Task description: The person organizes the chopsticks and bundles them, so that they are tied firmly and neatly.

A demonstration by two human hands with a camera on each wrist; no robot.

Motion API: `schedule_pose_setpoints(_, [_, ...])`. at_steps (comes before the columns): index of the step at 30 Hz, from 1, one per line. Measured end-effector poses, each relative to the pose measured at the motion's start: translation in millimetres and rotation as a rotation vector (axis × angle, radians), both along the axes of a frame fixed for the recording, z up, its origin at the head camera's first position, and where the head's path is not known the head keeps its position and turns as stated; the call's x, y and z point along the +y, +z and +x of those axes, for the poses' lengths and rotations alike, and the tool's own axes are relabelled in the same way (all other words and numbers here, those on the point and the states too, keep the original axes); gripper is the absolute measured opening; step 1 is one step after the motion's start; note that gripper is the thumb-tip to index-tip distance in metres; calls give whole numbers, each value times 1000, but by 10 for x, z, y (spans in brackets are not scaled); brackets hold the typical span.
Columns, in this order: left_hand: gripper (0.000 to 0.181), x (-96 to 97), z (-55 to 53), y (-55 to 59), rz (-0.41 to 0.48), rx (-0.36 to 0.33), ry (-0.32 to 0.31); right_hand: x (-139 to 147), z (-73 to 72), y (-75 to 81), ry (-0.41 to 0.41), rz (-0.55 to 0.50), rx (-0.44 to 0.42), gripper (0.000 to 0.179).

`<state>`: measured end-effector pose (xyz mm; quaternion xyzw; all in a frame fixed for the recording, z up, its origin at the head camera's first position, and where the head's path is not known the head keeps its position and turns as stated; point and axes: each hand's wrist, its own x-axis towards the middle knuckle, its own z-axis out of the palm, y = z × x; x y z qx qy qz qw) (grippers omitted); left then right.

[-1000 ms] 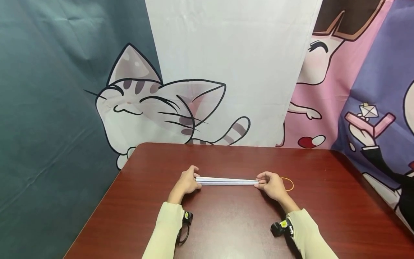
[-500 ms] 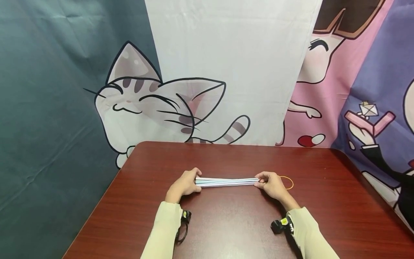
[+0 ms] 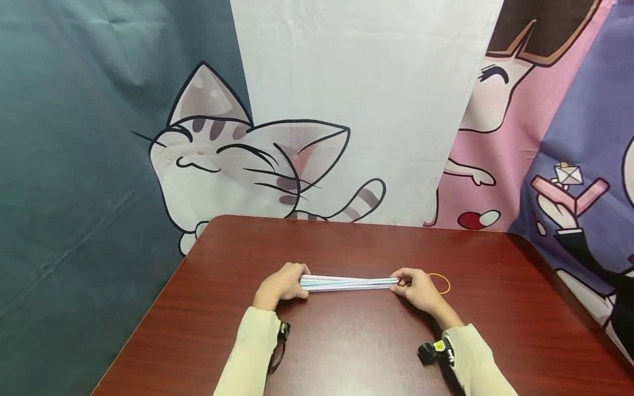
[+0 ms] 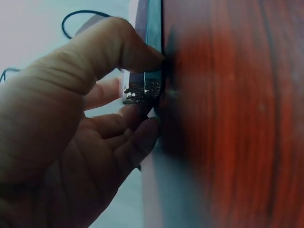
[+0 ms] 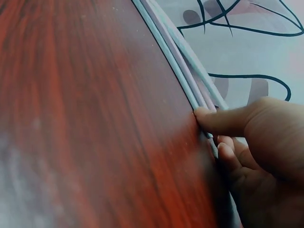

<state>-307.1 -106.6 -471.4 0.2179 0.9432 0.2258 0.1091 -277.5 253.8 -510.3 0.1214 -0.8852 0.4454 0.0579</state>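
Left hand [image 3: 282, 283] shifted | right hand [image 3: 420, 289] also grips pale strips [image 3: 349, 284] | yellow label [image 3: 439, 346] unreadable

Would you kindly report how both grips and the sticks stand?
Left grip: holding sticks by one end. Right grip: pinching the other. Yellow band beside right grip, not between the two.

Apparently an indoor recording corner: a creased, cartoon-printed cloth backdrop [image 3: 366, 82] hangs along the far side of a reddish-brown wood-grain counter [image 3: 346, 341], and small black cameras [image 3: 426, 353] sit beside both pale sleeves [image 3: 475, 360].
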Motion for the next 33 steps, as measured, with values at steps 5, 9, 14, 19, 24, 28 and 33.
schedule_pose_setpoints(5, [24,20,-1,8,-27,7,-23,23,-6,16,39,7,-14,19])
schedule_pose_setpoints(9, [23,13,-2,0,-12,21,-33,44,-7,5,42,-1,-15,21])
schedule_pose_setpoints(14, [19,7,-11,-20,-3,30,-69,42,19,0,55,12,-15,23])
schedule_pose_setpoints(19, [15,16,-18,-33,-3,35,-75,38,30,-12,73,53,9,19])
schedule_pose_setpoints(24, [19,29,2,-7,-1,13,-36,29,26,16,99,104,33,15])
schedule_pose_setpoints(28, [19,28,23,21,-2,1,-30,25,28,49,139,134,25,11])
schedule_pose_setpoints(33, [16,9,31,52,0,-2,-54,23,34,54,146,137,18,11])
